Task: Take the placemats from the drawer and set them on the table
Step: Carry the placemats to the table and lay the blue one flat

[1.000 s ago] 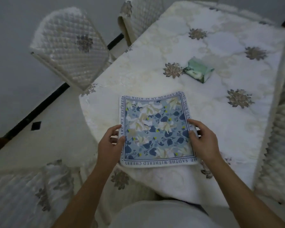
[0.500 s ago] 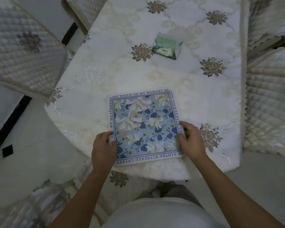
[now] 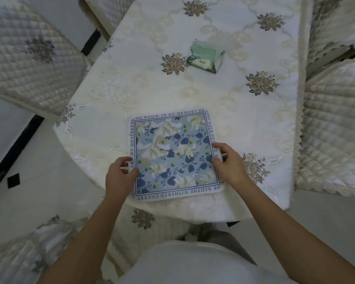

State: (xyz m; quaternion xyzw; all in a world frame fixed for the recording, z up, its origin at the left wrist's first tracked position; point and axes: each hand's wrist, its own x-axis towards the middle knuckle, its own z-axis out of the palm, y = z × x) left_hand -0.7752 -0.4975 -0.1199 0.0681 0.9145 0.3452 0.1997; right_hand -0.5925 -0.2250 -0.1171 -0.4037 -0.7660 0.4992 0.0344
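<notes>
**Spotter:** Pale floor (image 3: pixel 39 201) runs along your left, with a dark strip (image 3: pixel 18 148) crossing it. Beside it stands the counter (image 3: pixel 244 124), covered to its rim by a cream cloth (image 3: pixel 143 64) stitched with brown flowers.

**Operator:** What sits around it?

**Spotter:** You have a quilted chair (image 3: pixel 29 64) at the upper left and a second quilted chair (image 3: pixel 332 136) on your right. Both stand just beside the counter's edges.

**Operator:** Where is the placemat?

**Spotter:** You have the placemat (image 3: pixel 172 152) straight in front of you, lying flat on the cloth at the near end of the counter. It is square with rounded corners, showing blue leaves and pale blossoms inside a lettered border. Its near edge sits close to the counter's rim.

**Operator:** And my hands?

**Spotter:** Your left grip (image 3: pixel 119 177) pinches the mat's left edge, with the thumb on the border and the fingers curled at the side. Your right grip (image 3: pixel 230 165) pinches the right edge the same way, thumb on the printed face. Both hold the near half of the mat.

**Operator:** Anything else up there?

**Spotter:** You can see a green tissue pack (image 3: pixel 206 57) farther up the counter, well apart from the placemat. It lies just beside one stitched flower (image 3: pixel 173 63).
</notes>
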